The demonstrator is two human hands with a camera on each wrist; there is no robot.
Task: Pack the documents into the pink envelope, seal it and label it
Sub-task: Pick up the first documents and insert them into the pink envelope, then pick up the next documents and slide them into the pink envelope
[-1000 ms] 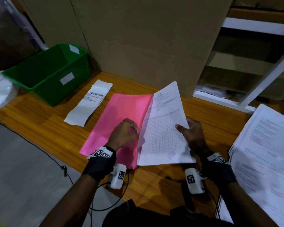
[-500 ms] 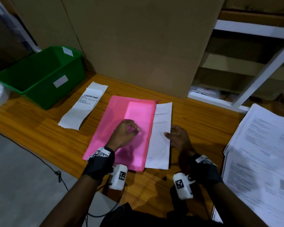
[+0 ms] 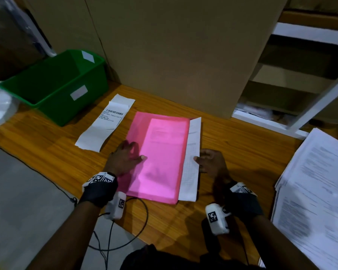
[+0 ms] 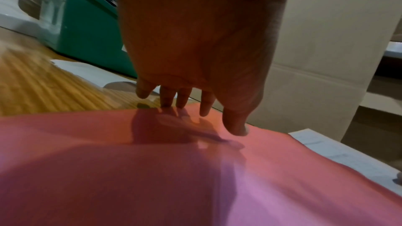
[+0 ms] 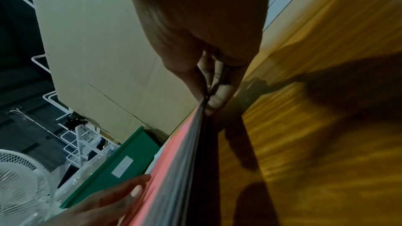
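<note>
Although most of the document was hidden inside the pink envelope on the wooden table, a white strip stuck out at its right edge. The right hand pinched that strip between thumb and fingers. The left hand pressed the envelope with spread, flat fingers. The shipping label showed a barcode; its text was too blurred to read.

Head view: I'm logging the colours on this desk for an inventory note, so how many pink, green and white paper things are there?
Pink: 1, the pink envelope
Green: 1, the green bin
White paper: 3, the document partly inside the envelope, the label strip, the paper stack
Total: 5
</note>
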